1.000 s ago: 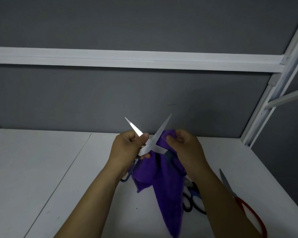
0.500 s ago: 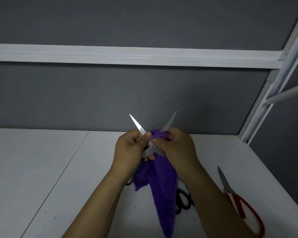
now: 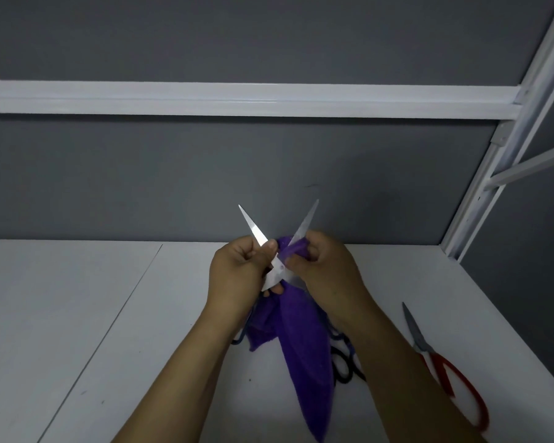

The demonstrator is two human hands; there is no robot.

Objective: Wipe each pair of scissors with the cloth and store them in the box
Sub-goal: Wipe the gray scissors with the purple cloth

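Note:
A pair of scissors with blue handles is held up above the white table, its two blades spread in an X. My left hand grips the left blade near the pivot. My right hand pinches a purple cloth around the lower part of the right blade; the rest of the cloth hangs down to the table. The blue handles are mostly hidden behind my hands and the cloth. No box is in view.
Red-handled scissors lie closed on the table at the right. Black-handled scissors lie partly hidden under my right forearm. A grey back wall and a white frame post bound the table behind and on the right.
My right hand with the cloth has slid up along the right blade, from near the pivot towards the tip. My left hand keeps its grip on the left blade.

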